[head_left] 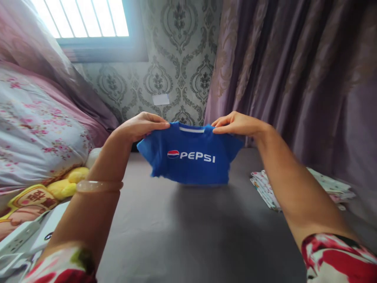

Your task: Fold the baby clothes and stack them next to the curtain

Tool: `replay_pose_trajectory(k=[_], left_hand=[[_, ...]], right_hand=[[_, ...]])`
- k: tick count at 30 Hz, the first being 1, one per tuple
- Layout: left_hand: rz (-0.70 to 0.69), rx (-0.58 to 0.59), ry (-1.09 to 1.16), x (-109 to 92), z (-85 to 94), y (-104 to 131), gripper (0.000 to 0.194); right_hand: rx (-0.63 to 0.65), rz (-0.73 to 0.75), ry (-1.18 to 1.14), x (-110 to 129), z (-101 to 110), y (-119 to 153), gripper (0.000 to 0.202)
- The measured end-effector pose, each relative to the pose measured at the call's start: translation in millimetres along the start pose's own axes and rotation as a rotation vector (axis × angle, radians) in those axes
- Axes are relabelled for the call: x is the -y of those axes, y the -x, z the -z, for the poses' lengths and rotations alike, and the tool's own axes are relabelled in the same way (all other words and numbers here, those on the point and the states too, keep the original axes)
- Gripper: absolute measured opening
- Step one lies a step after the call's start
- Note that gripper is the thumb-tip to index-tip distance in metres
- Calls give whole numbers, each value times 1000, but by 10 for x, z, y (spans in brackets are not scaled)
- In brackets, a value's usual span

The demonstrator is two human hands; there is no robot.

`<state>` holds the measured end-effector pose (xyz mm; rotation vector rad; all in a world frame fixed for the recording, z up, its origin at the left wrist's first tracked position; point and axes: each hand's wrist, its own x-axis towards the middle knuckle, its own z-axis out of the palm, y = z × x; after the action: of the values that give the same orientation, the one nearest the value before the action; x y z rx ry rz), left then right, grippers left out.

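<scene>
A small blue T-shirt (191, 169) with a white PEPSI print hangs in front of me, its printed side toward me. My left hand (143, 125) pinches it at the left shoulder between thumb and fingers. At the opposite shoulder, my right hand (234, 124) grips the cloth the same way. The collar stretches between both hands, and the short sleeves droop outward. The shirt's lower hem is close above the grey bed surface (188, 236); whether it touches I cannot tell. A pale bangle (99, 186) circles my left forearm.
Folded patterned clothes (265, 188) lie at the right, partly behind my right forearm. On the left are floral bedding (44, 129), a yellow plush item (66, 182) and a white power strip (20, 237). Purple curtains (279, 78) hang at the right, beside the patterned wall (179, 74).
</scene>
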<state>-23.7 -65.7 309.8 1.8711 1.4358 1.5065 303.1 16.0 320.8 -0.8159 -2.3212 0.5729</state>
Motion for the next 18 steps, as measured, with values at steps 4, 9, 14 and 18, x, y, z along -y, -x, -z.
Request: replay_pose_trajectory(k=[4,9,14,18], left_hand=[[49,85,64,103,-11,-120,39],[57,26,27,259,-100,-259,36],[57,-16,126,306,-257,-266,34],[-19,-175,103,362,-416,-296,26]], right_hand=[[-127,16,-51,-73,8,-44,34],[-293,3,-90,-236,-71,-233,39],[-483,24,36,-385,-185,-356,36],[-602,76,218,-411,-237,-395,35]])
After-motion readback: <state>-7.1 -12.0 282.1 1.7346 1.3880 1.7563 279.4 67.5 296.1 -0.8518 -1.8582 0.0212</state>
